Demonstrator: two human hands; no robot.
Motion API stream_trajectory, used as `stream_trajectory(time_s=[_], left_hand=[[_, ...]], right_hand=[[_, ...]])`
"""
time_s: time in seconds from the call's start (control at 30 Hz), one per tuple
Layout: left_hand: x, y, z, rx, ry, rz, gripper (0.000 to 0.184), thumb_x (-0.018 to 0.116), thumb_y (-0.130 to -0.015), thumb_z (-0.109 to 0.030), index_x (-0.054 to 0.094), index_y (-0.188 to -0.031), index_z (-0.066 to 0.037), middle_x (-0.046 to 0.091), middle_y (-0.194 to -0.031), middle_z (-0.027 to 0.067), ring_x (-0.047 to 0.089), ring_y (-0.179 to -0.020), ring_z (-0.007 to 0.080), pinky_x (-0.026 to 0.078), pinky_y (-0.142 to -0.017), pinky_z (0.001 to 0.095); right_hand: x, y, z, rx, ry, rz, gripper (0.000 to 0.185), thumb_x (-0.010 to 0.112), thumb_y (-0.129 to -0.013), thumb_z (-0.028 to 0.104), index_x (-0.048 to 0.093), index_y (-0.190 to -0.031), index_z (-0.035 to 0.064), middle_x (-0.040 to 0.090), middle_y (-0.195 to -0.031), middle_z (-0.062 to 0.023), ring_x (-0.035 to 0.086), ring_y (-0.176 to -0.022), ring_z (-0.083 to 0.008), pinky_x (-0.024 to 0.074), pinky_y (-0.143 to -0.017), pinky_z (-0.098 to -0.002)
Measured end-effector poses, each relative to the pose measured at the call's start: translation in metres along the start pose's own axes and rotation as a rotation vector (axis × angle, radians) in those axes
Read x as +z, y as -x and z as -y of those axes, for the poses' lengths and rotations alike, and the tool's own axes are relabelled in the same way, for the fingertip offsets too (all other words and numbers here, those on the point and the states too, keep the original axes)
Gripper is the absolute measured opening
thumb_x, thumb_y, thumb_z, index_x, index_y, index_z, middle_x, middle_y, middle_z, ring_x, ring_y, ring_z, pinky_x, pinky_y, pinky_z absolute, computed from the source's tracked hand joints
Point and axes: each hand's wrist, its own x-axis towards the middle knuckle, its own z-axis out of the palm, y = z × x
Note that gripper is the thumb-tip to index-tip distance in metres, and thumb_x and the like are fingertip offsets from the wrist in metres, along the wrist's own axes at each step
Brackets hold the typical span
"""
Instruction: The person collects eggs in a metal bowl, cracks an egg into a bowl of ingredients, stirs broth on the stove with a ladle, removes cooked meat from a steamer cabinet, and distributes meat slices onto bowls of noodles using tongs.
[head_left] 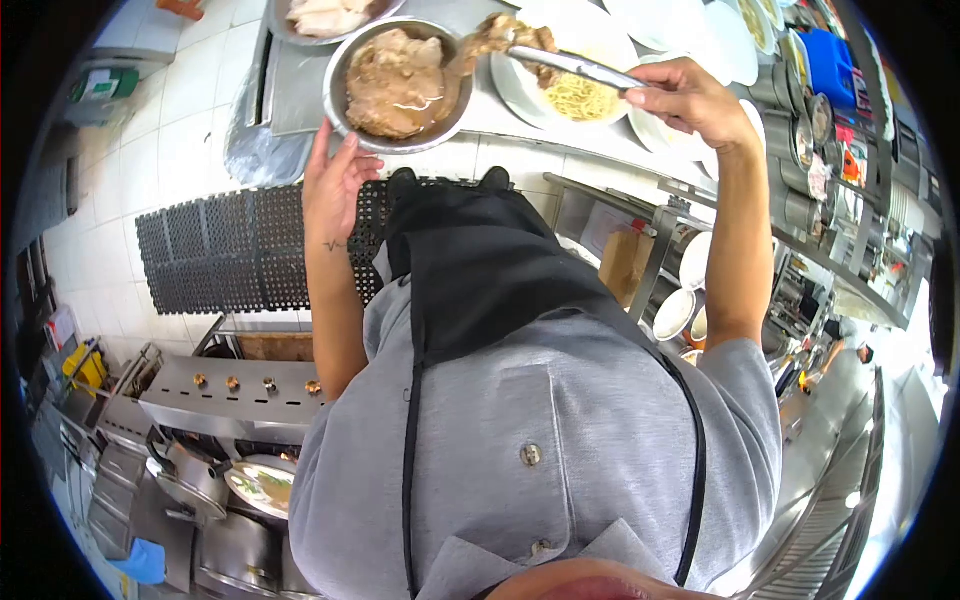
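My right hand (pixel 690 105) is closed around metal tongs (pixel 580 68), which reach left across the counter. In their tips hangs a piece of brown, sauced meat (pixel 505 40), between a metal bowl and a plate of noodles. The metal bowl (pixel 340 118) contains more meat in brown sauce (pixel 398 85). My left hand (pixel 338 185) has its fingertips on the near left side of this bowl, holding it at the rim. Under the tongs, yellow noodles (pixel 582 100) lie on a white plate (pixel 515 95).
A second bowl of pale meat (pixel 325 15) stands at the upper left. More white plates (pixel 655 22) line the counter (pixel 300 100) to the right. Behind me is a stove (pixel 235 390) with pots; a black mat (pixel 220 255) covers part of the tiled floor.
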Motion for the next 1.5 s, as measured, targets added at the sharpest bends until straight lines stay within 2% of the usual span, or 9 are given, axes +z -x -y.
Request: stream_trajectory(time_s=[0.17,0.27,0.33,0.5,0.67,0.9,1.13,1.3,1.5], left_hand=[[0.008,-0.004,-0.001,-0.028,0.004,-0.010,0.034,0.057,-0.096,-0.017,0.043,-0.124,-0.005,0.064,-0.088,0.0100,0.065,-0.073,0.0192,0.050,-0.065,0.0304],[0.002,-0.003,0.002,-0.004,-0.007,-0.018,0.033,0.058,-0.096,-0.018,0.043,-0.123,-0.006,0.064,-0.085,0.0096,0.063,-0.070,0.0187,0.050,-0.064,0.0300],[0.006,-0.002,0.000,0.021,-0.037,-0.050,0.041,0.059,-0.095,-0.015,0.041,-0.130,-0.003,0.063,-0.081,0.0088,0.062,-0.069,0.0170,0.049,-0.063,0.0290],[0.021,0.003,-0.018,0.064,-0.231,-0.133,0.063,0.062,-0.092,-0.008,0.028,-0.144,0.003,0.062,-0.080,0.0075,0.060,-0.069,0.0139,0.048,-0.062,0.0264],[0.013,0.001,-0.018,0.153,-0.381,-0.202,0.064,0.065,-0.089,-0.004,0.031,-0.143,0.004,0.062,-0.079,0.0071,0.060,-0.069,0.0131,0.048,-0.062,0.0256],[0.025,0.006,-0.008,0.166,-0.184,-0.206,0.062,0.067,-0.086,-0.004,0.038,-0.140,0.005,0.065,-0.076,0.0078,0.060,-0.062,0.0119,0.048,-0.056,0.0235],[0.025,0.009,-0.005,0.171,-0.145,-0.187,0.062,0.068,-0.087,-0.006,0.038,-0.140,0.004,0.064,-0.075,0.0074,0.060,-0.064,0.0115,0.047,-0.056,0.0236],[0.024,0.009,-0.004,0.169,-0.161,-0.179,0.063,0.069,-0.087,-0.007,0.038,-0.140,0.004,0.064,-0.076,0.0085,0.060,-0.064,0.0117,0.046,-0.057,0.0239],[0.025,0.008,-0.007,0.158,-0.135,-0.173,0.065,0.068,-0.086,-0.007,0.036,-0.142,0.004,0.064,-0.078,0.0103,0.060,-0.064,0.0134,0.046,-0.057,0.0244]], right_hand=[[-0.035,-0.001,-0.023,0.095,0.443,-0.163,0.034,0.070,-0.081,0.035,0.071,-0.094,0.0033,0.054,-0.058,-0.0008,0.047,-0.048,-0.0103,0.0364,-0.045,-0.0282],[-0.020,-0.031,-0.057,-0.257,0.920,-0.377,0.033,0.068,-0.077,0.033,0.071,-0.093,0.0041,0.067,-0.076,-0.0125,0.065,-0.069,-0.0261,0.0509,-0.063,-0.0396],[0.013,-0.031,-0.019,0.134,1.007,-0.386,0.029,0.065,-0.075,0.027,0.070,-0.092,0.0037,0.069,-0.093,-0.0185,0.066,-0.091,-0.0354,0.0529,-0.078,-0.0462],[0.009,-0.021,0.006,0.175,1.165,-0.370,0.033,0.068,-0.080,0.035,0.069,-0.099,0.0080,0.068,-0.093,-0.0153,0.065,-0.090,-0.0353,0.0525,-0.078,-0.0453],[0.003,0.013,0.016,-0.009,1.085,-0.647,0.026,0.067,-0.080,0.026,0.070,-0.093,0.0042,0.069,-0.084,-0.0177,0.067,-0.084,-0.0346,0.0533,-0.075,-0.0447],[0.095,-0.015,0.019,-0.212,0.803,-0.172,0.031,0.070,-0.080,0.033,0.072,-0.100,0.0098,0.068,-0.083,-0.0174,0.066,-0.082,-0.0354,0.0525,-0.072,-0.0445],[0.156,-0.035,0.023,-0.429,1.092,-0.257,0.014,0.062,-0.079,0.017,0.066,-0.082,0.0038,0.067,-0.075,-0.0138,0.068,-0.069,-0.0316,0.0542,-0.060,-0.0418],[0.172,-0.045,0.010,-0.446,1.180,-0.345,0.012,0.061,-0.081,0.016,0.064,-0.083,0.0041,0.067,-0.075,-0.0120,0.068,-0.068,-0.0300,0.0544,-0.059,-0.0403],[0.125,-0.041,0.005,-0.190,0.588,-0.136,0.034,0.068,-0.085,0.035,0.071,-0.101,0.0051,0.065,-0.073,-0.0185,0.064,-0.070,-0.0314,0.0485,-0.069,-0.0388]])
